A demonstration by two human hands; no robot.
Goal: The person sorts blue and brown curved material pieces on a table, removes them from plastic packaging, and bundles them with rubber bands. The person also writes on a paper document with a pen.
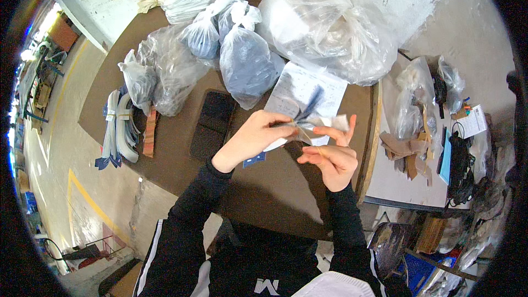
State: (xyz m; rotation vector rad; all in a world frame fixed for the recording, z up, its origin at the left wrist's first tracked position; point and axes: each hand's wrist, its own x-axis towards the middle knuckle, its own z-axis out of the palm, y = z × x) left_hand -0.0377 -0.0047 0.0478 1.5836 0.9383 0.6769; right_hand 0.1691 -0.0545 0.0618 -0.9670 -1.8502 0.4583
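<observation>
My left hand [258, 135] pinches a small bundle of thin grey and dark blue strips [311, 104] above a sheet of handwritten paper [330, 89]. Just to its right, my right hand [334, 157] has thumb and fingertips drawn together, with the index and other fingers partly raised. A thin yellowish band, seemingly a rubber band [320, 150], runs from the bundle to the right fingertips; its full path is too fine to follow. Beneath the hands, a small blue piece [254, 159] lies on the brown table.
Filled plastic bags, including a blue-grey one [247, 66] and a big clear one [330, 27], line the far edge. A dark flat case [212, 124] and banded bundles of curved strips [118, 126] lie left. Cables [463, 165] and brown scraps [407, 148] occupy the right-hand table.
</observation>
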